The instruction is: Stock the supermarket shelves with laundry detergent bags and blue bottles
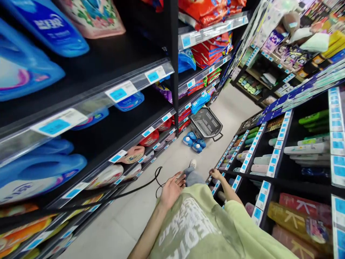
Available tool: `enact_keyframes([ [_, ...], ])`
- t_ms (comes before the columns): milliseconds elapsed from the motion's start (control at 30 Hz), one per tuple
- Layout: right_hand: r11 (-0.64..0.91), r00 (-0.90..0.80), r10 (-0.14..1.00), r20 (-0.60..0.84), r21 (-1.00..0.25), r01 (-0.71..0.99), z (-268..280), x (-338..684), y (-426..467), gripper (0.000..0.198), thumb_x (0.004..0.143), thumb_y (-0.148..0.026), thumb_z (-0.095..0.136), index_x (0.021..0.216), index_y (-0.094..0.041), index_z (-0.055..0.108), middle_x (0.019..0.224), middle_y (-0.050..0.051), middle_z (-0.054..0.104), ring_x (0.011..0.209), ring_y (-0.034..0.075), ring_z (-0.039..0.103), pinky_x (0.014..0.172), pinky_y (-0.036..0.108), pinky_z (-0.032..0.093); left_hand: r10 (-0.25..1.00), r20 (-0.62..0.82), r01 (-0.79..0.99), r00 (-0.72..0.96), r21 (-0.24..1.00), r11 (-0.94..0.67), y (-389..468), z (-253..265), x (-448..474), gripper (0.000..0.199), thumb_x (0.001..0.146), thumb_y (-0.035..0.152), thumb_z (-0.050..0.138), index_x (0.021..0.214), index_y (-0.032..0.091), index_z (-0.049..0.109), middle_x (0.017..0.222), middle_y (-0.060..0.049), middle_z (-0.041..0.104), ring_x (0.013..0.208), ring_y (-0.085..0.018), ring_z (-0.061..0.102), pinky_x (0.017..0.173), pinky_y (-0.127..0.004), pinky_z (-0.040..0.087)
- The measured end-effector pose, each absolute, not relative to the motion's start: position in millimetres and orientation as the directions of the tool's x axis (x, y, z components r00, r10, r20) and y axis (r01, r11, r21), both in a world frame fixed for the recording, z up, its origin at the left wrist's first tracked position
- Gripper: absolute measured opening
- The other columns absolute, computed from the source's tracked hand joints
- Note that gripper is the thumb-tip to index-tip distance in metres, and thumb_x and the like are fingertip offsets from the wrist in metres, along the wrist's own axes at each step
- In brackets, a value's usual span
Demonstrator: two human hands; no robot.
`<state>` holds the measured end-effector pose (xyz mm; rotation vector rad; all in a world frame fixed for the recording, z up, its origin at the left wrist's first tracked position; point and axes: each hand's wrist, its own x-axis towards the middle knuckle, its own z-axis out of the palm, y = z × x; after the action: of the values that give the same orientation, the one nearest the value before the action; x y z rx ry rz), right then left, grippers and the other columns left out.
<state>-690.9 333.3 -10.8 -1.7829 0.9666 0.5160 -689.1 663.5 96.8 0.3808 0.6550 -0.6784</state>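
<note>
My left hand [174, 190] hangs in front of my green shirt, its fingers loosely bent and a little apart, with nothing seen in it. On the other side, my right hand [215, 174] is small in view beside the right shelf's edge. Its fingers are slightly curled, and no object shows in it. Further up the aisle, a grey plastic shopping basket [207, 124] with a handle rests on the floor. Several blue bottles [194, 142] stand close together against its near side.
The left shelves hold blue detergent bottles [24, 61] and, further along, red bags [208, 52]. Bottles and tubes fill the right shelves [269, 158]. A black cable [140, 187] crosses low on the left. Beyond the pale floor [237, 106] stands another display [258, 84].
</note>
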Motion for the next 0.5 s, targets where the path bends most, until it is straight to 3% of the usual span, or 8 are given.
enact_keyframes([
  [133,-0.253,0.540,-0.300,-0.786,-0.480,-0.840,-39,-670,303,0.020,0.094,-0.020,0.073,0.078,-0.015,0.063,0.064,-0.007,0.060,0.052,0.008,0.055,0.055,0.020,0.047,-0.474,-0.688,0.728,0.550,0.118,0.675,627,95,-651,0.030,0.099,0.023,0.055,0.123,0.013,0.069,0.110,-0.014,0.077,0.088,-0.021,0.072,0.082,-0.033,0.056],
  [300,-0.329,0.572,-0.282,-0.770,-0.483,-0.812,-61,-647,267,0.011,0.077,-0.009,0.068,0.071,-0.018,0.066,0.061,-0.001,0.066,0.055,0.016,0.063,0.060,0.027,0.051,-0.462,-0.690,0.746,0.557,0.171,0.644,568,89,-598,0.032,0.097,0.024,0.056,0.124,0.011,0.069,0.111,-0.016,0.077,0.090,-0.022,0.071,0.082,-0.032,0.053],
  [500,-0.510,0.697,-0.193,-0.690,-0.536,-0.672,-73,-625,226,0.010,0.064,-0.034,0.062,0.057,-0.027,0.058,0.058,0.005,0.066,0.064,0.035,0.072,0.060,0.047,0.058,-0.406,-0.650,0.690,0.642,0.259,0.676,493,89,-555,0.027,0.094,0.024,0.059,0.116,0.011,0.069,0.103,-0.017,0.079,0.084,-0.022,0.071,0.081,-0.033,0.046],
])
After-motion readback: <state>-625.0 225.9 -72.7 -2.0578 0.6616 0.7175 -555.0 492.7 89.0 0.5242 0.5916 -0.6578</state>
